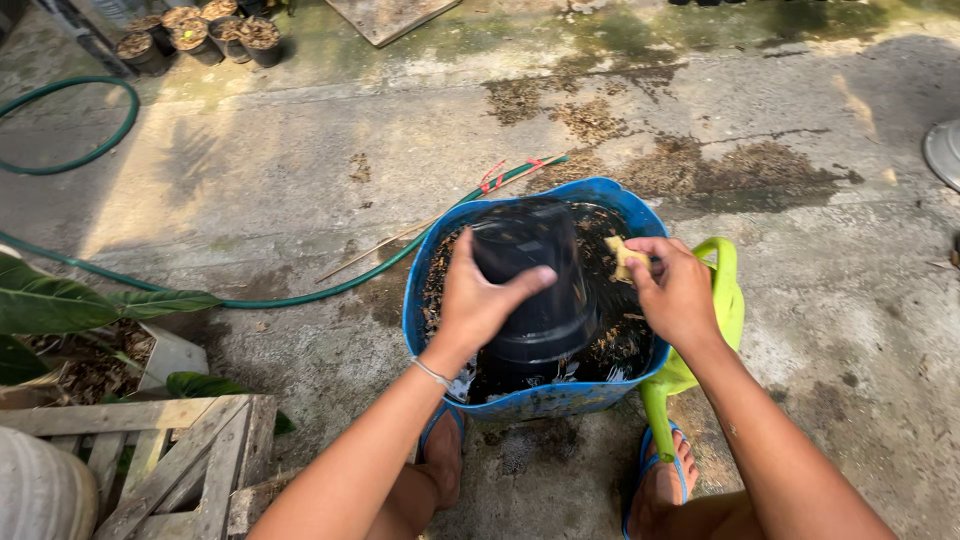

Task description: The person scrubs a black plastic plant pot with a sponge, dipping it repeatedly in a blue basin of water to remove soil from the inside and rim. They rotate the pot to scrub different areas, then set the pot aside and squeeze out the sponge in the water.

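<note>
Head view: black plastic pot held over a blue tub.
Left hand grips the tipped pot, bottom pointing away; right hand pinches what is probably a yellow sponge just beside it.

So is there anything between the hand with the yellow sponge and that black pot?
Nothing visible. The right hand holds the yellow sponge just beside the black pot, with only open space above the blue tub between them. The left hand grips the pot's near side, away from the sponge.
</note>
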